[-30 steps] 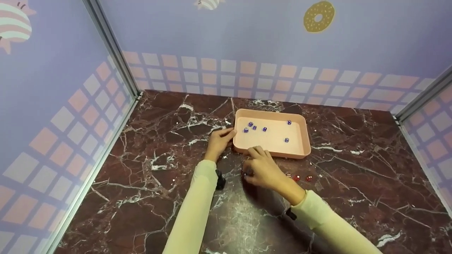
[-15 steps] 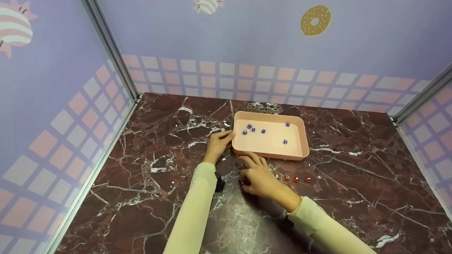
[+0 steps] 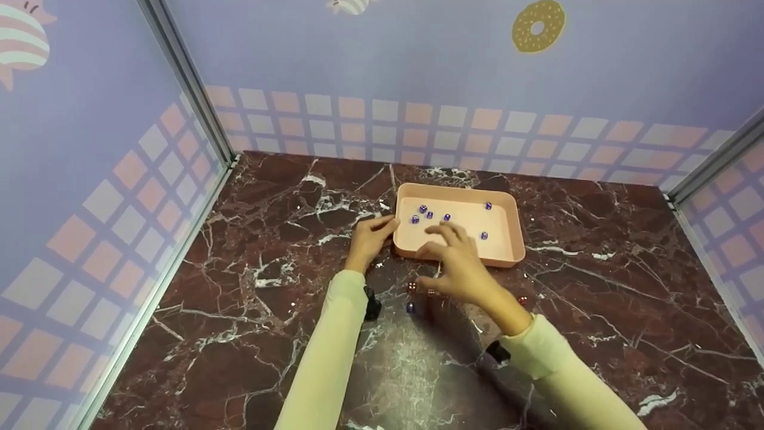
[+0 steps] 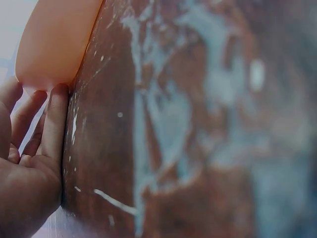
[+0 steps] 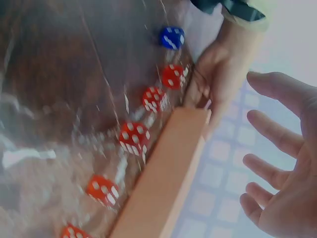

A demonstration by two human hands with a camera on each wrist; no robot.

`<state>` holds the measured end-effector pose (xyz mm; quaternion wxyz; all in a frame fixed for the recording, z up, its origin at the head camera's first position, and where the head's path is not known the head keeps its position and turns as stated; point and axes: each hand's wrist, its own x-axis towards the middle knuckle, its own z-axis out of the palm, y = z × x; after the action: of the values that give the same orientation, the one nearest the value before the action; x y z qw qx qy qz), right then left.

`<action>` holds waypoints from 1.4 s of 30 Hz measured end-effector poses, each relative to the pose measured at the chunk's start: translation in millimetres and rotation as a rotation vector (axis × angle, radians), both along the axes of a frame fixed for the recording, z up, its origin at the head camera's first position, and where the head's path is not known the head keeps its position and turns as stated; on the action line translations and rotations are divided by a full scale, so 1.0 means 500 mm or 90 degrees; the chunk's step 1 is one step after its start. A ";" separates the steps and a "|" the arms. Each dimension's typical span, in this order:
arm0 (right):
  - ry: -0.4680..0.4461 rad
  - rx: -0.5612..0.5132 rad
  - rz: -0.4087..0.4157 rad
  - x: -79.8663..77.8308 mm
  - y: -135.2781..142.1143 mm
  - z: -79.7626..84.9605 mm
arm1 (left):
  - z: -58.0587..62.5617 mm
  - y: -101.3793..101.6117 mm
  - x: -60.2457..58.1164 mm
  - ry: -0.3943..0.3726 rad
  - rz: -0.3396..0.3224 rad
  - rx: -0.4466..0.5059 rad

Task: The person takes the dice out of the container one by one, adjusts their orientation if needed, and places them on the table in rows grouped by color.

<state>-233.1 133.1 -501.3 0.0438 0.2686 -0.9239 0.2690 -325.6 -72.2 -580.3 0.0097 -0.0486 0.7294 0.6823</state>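
A shallow peach tray (image 3: 459, 261) stands on the marbled tabletop with several blue dice (image 3: 447, 217) lying in it. At its left end my left hand (image 3: 367, 243) touches the outer wall; in the left wrist view the fingertips (image 4: 58, 89) rest against it. My right hand (image 3: 459, 269) hovers over the tray's front edge, fingers spread and loosely bent, holding nothing. A row of red dice (image 5: 133, 137) lies in front of the tray, partly hidden by this hand in the head view. One blue die (image 3: 410, 307) sits near the row's left end.
Patterned panels (image 3: 358, 71) rise behind the table and at both sides, with metal posts (image 3: 191, 83) at the corners. Dark straps (image 3: 371, 303) are worn at the wrists. The marbled tabletop (image 3: 597, 334) extends around the tray.
My right hand has lifted and moved right and away from the row's left end, opening its fingers. A blue die and a red die there are now uncovered. The left hand stays put.
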 end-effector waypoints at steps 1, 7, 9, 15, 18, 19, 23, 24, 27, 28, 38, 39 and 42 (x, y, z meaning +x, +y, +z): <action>0.010 -0.005 -0.003 -0.003 0.004 0.004 | 0.002 0.000 0.000 0.001 -0.001 0.001; 0.036 -0.025 -0.012 -0.012 0.022 0.012 | 0.002 -0.002 0.000 0.004 0.001 -0.002; 0.038 -0.024 -0.016 -0.016 0.029 0.012 | 0.001 -0.002 0.000 0.002 0.003 -0.004; 0.047 -0.036 -0.054 -0.033 0.061 0.018 | 0.002 -0.002 -0.002 0.006 -0.005 0.013; 0.064 -0.035 -0.063 -0.043 0.076 0.016 | 0.004 -0.003 -0.003 0.011 -0.002 0.011; 0.069 -0.032 -0.066 -0.046 0.081 0.015 | 0.004 -0.003 -0.003 0.013 0.000 0.007; 0.079 -0.019 -0.094 -0.061 0.104 0.008 | 0.003 -0.002 -0.002 0.012 0.001 -0.007; 0.078 -0.014 -0.102 -0.065 0.110 0.007 | 0.002 -0.002 -0.002 0.012 0.001 -0.007; 0.074 0.001 -0.119 -0.076 0.129 0.000 | 0.001 0.000 -0.001 0.012 0.001 0.001; 0.070 0.003 -0.122 -0.079 0.134 -0.003 | 0.000 0.000 0.000 0.012 0.000 0.008; 0.065 0.022 -0.153 -0.122 0.188 -0.051 | -0.002 0.001 0.002 0.020 0.000 0.016; 0.066 0.026 -0.155 -0.125 0.192 -0.055 | -0.003 0.001 0.001 0.019 0.001 0.016; 0.079 0.037 -0.156 -0.134 0.203 -0.066 | -0.004 0.002 0.000 0.013 0.000 0.016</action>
<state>-300.3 234.6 -534.4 0.1259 0.1713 -0.9526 0.2178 -325.5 -71.4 -582.1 0.0028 -0.0412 0.7207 0.6920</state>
